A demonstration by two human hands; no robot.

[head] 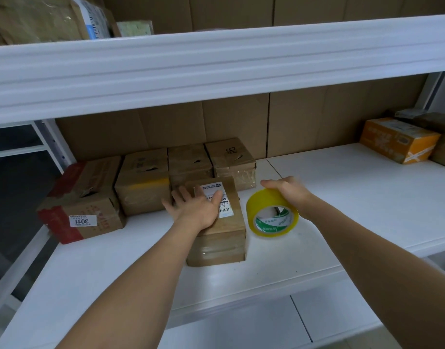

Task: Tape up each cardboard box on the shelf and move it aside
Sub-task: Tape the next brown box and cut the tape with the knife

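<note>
A small brown cardboard box [221,238] with a white shipping label lies on the white shelf [342,210], in front of a row of several other cardboard boxes [143,182]. My left hand [193,207] rests flat on its top with straight, spread fingers. My right hand [287,192] grips a roll of yellow tape [271,215] from above, just to the right of the box; the roll stands on edge on the shelf.
A box with red tape and a "3011" sticker [83,205] sits at the shelf's left end. An orange box [397,139] stands at the far right. The upper shelf's white beam [216,66] hangs overhead. Cardboard sheets line the back.
</note>
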